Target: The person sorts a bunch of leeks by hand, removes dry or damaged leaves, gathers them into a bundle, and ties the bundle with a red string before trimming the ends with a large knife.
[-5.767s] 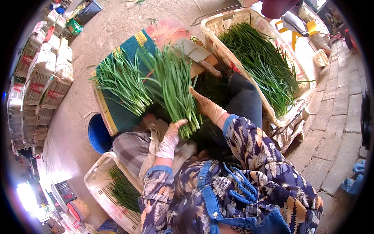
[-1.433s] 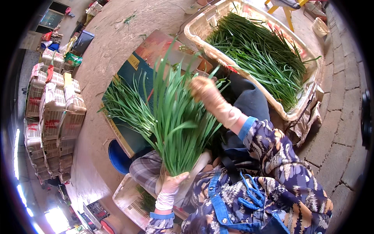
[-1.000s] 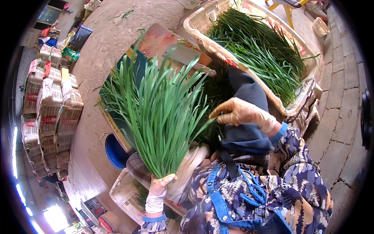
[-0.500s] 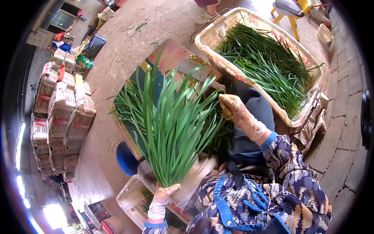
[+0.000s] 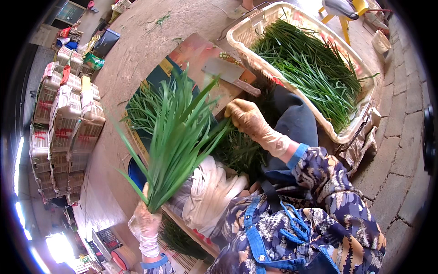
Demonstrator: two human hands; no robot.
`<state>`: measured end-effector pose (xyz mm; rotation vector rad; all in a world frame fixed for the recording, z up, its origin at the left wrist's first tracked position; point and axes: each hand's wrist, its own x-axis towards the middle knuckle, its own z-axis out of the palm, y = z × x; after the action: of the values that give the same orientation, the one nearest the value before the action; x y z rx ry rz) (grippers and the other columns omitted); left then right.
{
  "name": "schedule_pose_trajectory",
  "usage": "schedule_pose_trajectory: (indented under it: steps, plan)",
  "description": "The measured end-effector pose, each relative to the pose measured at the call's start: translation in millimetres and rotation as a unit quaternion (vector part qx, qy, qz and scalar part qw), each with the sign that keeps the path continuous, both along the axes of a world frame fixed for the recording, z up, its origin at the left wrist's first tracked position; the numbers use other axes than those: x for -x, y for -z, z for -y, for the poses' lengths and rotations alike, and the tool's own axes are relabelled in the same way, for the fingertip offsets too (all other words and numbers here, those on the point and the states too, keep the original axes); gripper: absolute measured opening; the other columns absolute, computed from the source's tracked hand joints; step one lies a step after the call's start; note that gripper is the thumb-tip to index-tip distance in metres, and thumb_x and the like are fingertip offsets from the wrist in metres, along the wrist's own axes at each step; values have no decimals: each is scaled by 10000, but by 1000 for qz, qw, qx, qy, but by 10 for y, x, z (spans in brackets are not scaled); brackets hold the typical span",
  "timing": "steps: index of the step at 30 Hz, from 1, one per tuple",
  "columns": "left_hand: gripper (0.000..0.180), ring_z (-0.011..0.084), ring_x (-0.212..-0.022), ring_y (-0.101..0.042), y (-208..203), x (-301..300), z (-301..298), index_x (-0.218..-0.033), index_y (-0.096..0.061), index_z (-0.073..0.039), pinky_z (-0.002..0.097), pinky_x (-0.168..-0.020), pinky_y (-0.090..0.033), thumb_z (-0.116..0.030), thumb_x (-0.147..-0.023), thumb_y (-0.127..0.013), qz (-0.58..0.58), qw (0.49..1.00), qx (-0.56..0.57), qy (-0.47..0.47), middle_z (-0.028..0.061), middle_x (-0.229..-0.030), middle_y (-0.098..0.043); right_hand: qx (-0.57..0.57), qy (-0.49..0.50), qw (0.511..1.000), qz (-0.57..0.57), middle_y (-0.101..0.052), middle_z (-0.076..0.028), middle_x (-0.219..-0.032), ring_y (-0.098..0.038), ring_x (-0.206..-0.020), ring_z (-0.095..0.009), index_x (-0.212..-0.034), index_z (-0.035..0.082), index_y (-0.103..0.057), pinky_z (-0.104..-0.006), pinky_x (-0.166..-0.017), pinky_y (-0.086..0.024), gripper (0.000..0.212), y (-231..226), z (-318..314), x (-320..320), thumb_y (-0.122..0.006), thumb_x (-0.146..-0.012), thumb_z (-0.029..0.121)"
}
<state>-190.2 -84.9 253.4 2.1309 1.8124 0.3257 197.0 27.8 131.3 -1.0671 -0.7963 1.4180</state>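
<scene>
Both of my hands wear thin gloves. My left hand [image 5: 146, 221], at lower left, is closed round the base of a bunch of garlic chives [image 5: 175, 132], whose long flat green leaves fan up and away. Toward the middle, my right hand [image 5: 248, 119] is pinched at the tips of leaves on the bunch's right side. Behind the bunch lies a board [image 5: 191, 50] with more cut greens [image 5: 143, 109] on its left. A cleaver [image 5: 223, 71] with a wooden handle rests on the board, just beyond my right hand.
A large cream crate [image 5: 239, 41] of long greens [image 5: 315, 73] stands at far right. Another crate [image 5: 200, 260] with greens is by my left forearm, and a blue bucket [image 5: 136, 176] is beside the board. Packed crates [image 5: 68, 132] are stacked at left. Loose leaves [image 5: 239, 148] lie near my lap.
My left hand has moved left and slightly down with the bunch, which now tilts to the right. My right hand has shifted left, uncovering more of the cleaver and board.
</scene>
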Motion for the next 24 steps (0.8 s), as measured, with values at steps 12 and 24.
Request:
schedule_pose_trajectory:
  steps: [12, 24]
  plan:
    - [856, 333, -856, -639, 56, 931, 775, -1444, -453, -248, 406, -719, -538, 21, -670, -704, -296, 951, -71, 48, 138, -1029, -619, 118, -176, 957, 197, -561, 6, -673, -459, -530, -72, -1030, 17, -684, -241, -485, -399, 276, 918, 449, -181, -625, -944, 273]
    - [970, 368, -944, -614, 285, 905, 1008, -1484, -384, -275, 426, -773, -529, 90, -633, -673, -252, 967, -31, -12, 169, -1133, -572, -176, -317, 888, 284, -658, -111, -965, -648, -872, -213, -1136, 37, -669, -326, -787, -535, 358, 306, 678, 812, -749, -839, 220]
